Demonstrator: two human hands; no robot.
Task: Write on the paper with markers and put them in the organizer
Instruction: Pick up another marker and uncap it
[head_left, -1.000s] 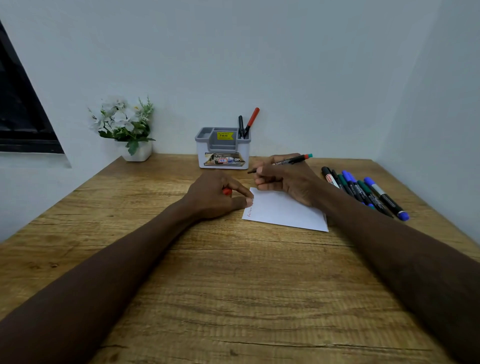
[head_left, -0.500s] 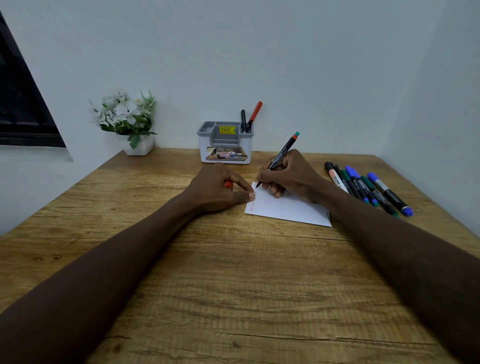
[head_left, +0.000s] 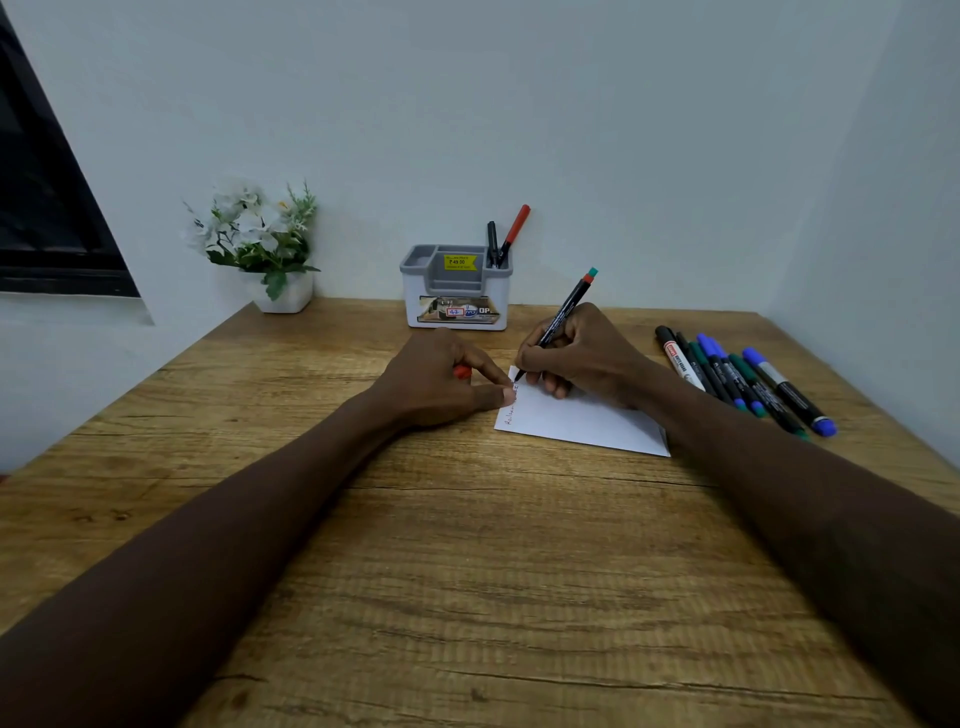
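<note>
A white sheet of paper (head_left: 582, 421) lies on the wooden desk, with faint writing along its left edge. My right hand (head_left: 582, 353) grips a black marker (head_left: 563, 309) with a red and teal end, its tip touching the paper's top left corner. My left hand (head_left: 441, 384) is curled around a small red cap (head_left: 461, 371), its thumb pressing the paper's left edge. A grey and white organizer (head_left: 457, 291) stands behind the hands and holds a black marker (head_left: 492, 241) and a red marker (head_left: 514, 231) in its right compartment.
Several markers (head_left: 743, 379), black, green and blue, lie side by side on the desk right of the paper. A white pot of flowers (head_left: 260, 244) stands at the back left by the wall. Walls close in behind and on the right.
My right hand turned the marker from lying flat across the hand to upright and lowered its tip onto the paper's top left corner. My left hand stayed put.
</note>
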